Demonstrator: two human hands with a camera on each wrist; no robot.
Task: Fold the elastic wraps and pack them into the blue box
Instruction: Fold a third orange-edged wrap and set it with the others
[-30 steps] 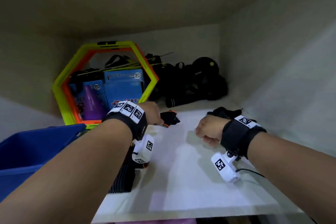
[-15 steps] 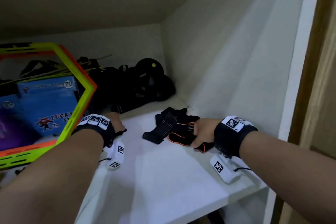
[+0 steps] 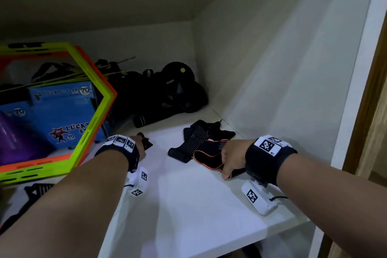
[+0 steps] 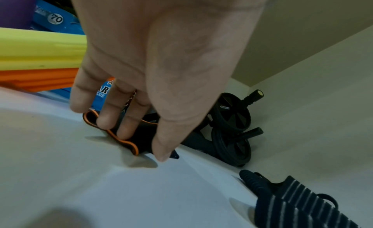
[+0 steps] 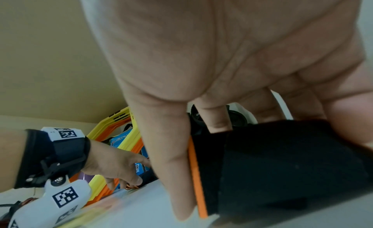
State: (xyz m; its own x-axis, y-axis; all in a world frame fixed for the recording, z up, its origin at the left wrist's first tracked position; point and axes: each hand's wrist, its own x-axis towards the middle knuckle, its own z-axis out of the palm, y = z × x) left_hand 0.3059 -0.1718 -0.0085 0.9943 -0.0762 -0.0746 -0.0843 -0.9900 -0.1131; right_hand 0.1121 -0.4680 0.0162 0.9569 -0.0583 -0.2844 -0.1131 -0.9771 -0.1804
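My right hand (image 3: 225, 165) grips a black wrap with orange edging (image 3: 207, 157) on the white shelf (image 3: 188, 205). In the right wrist view the thumb lies along the orange edge of that wrap (image 5: 282, 167) and the fingers curl over its top. A black wrap with grey stripes (image 3: 194, 138) lies just beyond it, partly under it. My left hand (image 3: 143, 142) pinches a small black piece with orange trim (image 4: 125, 142) against the shelf, fingers on top and thumb at its corner. The blue packing box is out of view.
Green and orange hexagon frames (image 3: 92, 111) lean at the left over a blue printed carton (image 3: 60, 107). Black ab wheels (image 3: 180, 90) and straps fill the back corner. The cupboard wall (image 3: 272, 90) is close on the right. More black strapping (image 3: 35, 190) lies at the lower left.
The view swung right and the blue bin left the frame. My right hand reached the wrap pile and took hold of the orange-edged wrap. My left hand lowered its small piece onto the shelf.
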